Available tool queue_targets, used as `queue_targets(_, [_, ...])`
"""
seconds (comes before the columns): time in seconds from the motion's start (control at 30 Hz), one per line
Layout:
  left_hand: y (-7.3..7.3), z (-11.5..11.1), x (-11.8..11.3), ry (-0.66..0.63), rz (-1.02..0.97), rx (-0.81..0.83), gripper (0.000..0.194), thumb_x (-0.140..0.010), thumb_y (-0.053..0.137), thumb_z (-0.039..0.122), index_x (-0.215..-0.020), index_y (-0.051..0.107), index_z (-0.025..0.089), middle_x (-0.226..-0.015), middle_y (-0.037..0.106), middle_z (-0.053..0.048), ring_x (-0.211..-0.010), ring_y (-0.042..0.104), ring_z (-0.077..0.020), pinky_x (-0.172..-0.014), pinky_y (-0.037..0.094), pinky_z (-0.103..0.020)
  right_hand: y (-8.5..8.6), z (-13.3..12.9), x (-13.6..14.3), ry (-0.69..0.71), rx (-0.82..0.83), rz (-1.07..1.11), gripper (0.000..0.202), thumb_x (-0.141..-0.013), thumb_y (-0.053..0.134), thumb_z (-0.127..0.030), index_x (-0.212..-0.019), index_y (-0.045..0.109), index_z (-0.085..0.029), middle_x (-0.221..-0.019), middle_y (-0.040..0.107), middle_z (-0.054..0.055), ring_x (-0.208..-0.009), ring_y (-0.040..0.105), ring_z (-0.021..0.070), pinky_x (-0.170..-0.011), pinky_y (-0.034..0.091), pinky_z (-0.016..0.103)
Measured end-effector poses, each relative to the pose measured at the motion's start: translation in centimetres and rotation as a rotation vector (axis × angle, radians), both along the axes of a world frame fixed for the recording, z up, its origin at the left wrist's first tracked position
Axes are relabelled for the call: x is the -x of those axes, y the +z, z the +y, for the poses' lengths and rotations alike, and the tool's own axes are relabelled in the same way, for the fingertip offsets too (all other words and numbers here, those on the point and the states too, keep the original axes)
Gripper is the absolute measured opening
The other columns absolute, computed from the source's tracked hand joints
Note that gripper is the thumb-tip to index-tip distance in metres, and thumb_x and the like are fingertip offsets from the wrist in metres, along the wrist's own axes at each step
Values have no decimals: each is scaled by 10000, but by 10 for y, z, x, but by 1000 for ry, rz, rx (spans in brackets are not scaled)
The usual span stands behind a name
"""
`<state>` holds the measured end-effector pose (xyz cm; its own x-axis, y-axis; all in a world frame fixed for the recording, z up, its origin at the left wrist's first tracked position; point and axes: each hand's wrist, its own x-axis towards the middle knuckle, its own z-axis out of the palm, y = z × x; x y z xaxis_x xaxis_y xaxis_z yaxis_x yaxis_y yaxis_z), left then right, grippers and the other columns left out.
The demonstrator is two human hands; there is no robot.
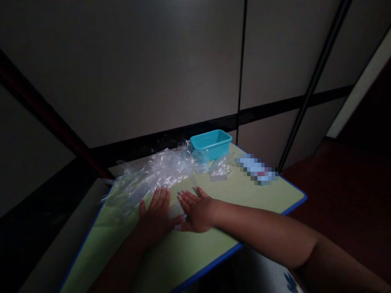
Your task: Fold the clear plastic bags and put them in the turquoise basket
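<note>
My left hand (154,217) lies flat, palm down, on a clear plastic bag (175,211) spread on the green table (214,240). My right hand (197,209) rests beside it with fingers stretched out, pressing the same thin plastic. Just beyond my fingers a loose heap of clear plastic bags (152,175) lies on the table's far left part.
A turquoise plastic bin (210,144) stands at the table's far edge by the grey wall. A small clear bag (220,169) lies in front of it. A blurred flat item (256,169) lies to the right. The table has a blue rim (293,205).
</note>
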<state>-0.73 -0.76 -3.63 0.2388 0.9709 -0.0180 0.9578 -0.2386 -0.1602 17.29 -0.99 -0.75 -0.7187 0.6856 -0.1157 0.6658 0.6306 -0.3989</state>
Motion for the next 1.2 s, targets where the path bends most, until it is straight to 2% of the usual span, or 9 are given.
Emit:
queue_targets(0.1, [0,2,1,13,25,4,836,-765,333,603,-1396,184,75,-1468,97,-156,-1353,29,-315,-966,93,-668,-6,5,2,-13,-5,-16,894,-753,477,-579,-1386,190,-17,-1429,110,205,-1342,52,301,-1034,-94,563])
queue_targets(0.23, [-2,5,6,5,31,-8,740,-801,306,534,-1393,216,98,-1465,142,-152,-1348,69,-322,-961,123,-667,-14,13,4,-8,-27,16,905,-714,519,-591,-1387,225,-63,-1429,163,188,-1337,105,304,-1031,-84,579])
queue_targets(0.4, [-11,9,16,-30,18,-55,682,-835,253,505,-1390,231,110,-1459,167,-156,-1341,107,-335,-947,136,-683,-14,14,5,0,-21,-44,930,-701,532,-579,-1393,184,-66,-1441,103,152,-1346,79,285,-1025,-99,588])
queue_targets(0.57, [-9,15,21,-55,56,-151,550,-837,265,374,-1325,387,152,-1418,297,-152,-1300,231,-361,-905,166,-709,-11,11,4,-10,-73,-66,892,-735,500,-561,-1395,164,-63,-1451,102,126,-1355,49,235,-1041,-93,562])
queue_targets(0.63, [-7,20,22,-108,8,-250,496,-827,288,347,-1254,483,188,-1371,386,-146,-1251,312,-381,-895,217,-694,-12,12,3,-4,-87,-86,880,-754,454,-578,-1400,138,-71,-1460,74,107,-1357,23,210,-1042,-98,553])
queue_targets(0.73, [-4,27,26,-293,-145,-361,395,-783,383,411,-1052,612,233,-1261,506,-100,-1138,441,-340,-907,355,-555,-15,15,2,11,-79,-112,861,-764,411,-602,-1409,117,-113,-1468,43,75,-1358,12,195,-1040,-83,569])
queue_targets(0.83, [-5,30,32,-415,-244,-389,280,-764,429,423,-894,623,270,-1144,569,-44,-1049,494,-286,-883,404,-493,-18,19,0,37,-81,-97,831,-771,406,-589,-1406,132,-128,-1470,61,68,-1359,20,195,-1034,-41,601])
queue_targets(1.03, [-11,32,40,-439,-283,-354,226,-735,487,440,-817,634,289,-1140,562,-13,-1030,491,-288,-833,438,-474,-13,22,-3,64,-88,-35,759,-762,486,-503,-1380,234,-141,-1460,161,90,-1348,115,228,-1037,47,616])
queue_targets(1.2, [-17,28,31,-434,-350,-387,270,-695,490,502,-799,615,287,-1211,497,-10,-1102,422,-323,-866,402,-521,-2,27,-5,109,-51,-170,641,-813,443,-435,-1374,248,-192,-1470,112,46,-1353,86,203,-1039,59,614])
